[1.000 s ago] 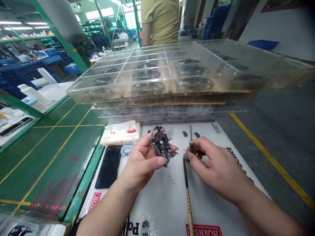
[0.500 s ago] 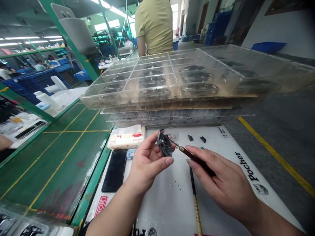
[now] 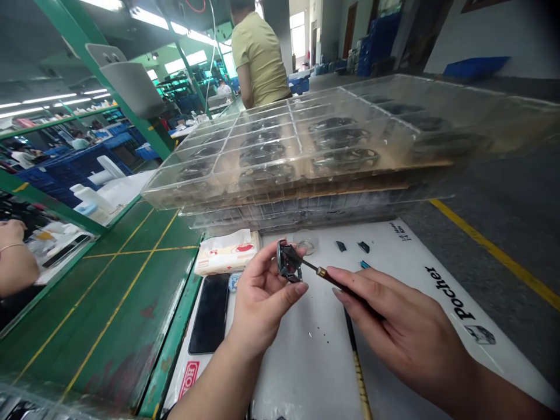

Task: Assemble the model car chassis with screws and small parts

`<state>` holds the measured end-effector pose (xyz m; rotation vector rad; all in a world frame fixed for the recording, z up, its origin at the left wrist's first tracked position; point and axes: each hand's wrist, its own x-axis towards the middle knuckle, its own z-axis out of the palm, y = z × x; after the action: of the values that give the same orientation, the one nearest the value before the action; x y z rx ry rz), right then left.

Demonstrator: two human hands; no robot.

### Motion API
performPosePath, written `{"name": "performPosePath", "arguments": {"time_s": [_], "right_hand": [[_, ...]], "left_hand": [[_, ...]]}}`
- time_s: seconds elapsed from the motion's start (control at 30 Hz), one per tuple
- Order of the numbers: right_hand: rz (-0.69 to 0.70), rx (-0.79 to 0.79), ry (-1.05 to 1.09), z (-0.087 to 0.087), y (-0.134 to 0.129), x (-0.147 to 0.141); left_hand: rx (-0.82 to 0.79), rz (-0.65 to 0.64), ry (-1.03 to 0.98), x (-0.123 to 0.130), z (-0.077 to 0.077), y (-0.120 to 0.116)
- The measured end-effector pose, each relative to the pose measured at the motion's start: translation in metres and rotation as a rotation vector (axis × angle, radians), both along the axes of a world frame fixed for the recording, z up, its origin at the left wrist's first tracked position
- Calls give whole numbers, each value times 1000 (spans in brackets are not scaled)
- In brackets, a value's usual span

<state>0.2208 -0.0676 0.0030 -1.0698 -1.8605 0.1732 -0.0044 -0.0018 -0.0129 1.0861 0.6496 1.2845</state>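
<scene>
Between the fingers and thumb of my left hand [image 3: 265, 286] is a small dark openwork part [image 3: 289, 262], held up over the white mat [image 3: 301, 373]. My right hand [image 3: 394, 326] is closed around the dark handle of a thin-shafted screwdriver-like tool [image 3: 326, 275] with a brass-coloured collar. The shaft's tip reaches into the dark part, so its shape is hidden. Below my right hand a long stick [image 3: 361, 379] with a patterned yellowish lower end lies on the mat. Two small black pieces [image 3: 340, 246] lie beyond my right hand, near a clear round dish [image 3: 305, 240].
Stacked clear compartment trays [image 3: 271, 175] with dark parts inside stand across the far side. A tissue pack [image 3: 227, 251] and a black phone [image 3: 209, 315] lie left of my hands. The green table [image 3: 109, 315] adjoins at left. A person in a yellow shirt [image 3: 261, 58] is beyond the trays.
The dark part has turned in my left hand, and the tool's tip now sits inside it. The view has shifted slightly. At left, another person's arm shows more.
</scene>
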Motion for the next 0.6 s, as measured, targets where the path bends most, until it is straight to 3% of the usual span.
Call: {"name": "performPosePath", "arguments": {"time_s": [0.27, 0.6], "right_hand": [[-1, -22, 31, 0, -6, -4], [-39, 36, -7, -4, -9, -5]], "left_hand": [[66, 87, 84, 1, 2, -1], [109, 94, 174, -5, -4, -3]]}}
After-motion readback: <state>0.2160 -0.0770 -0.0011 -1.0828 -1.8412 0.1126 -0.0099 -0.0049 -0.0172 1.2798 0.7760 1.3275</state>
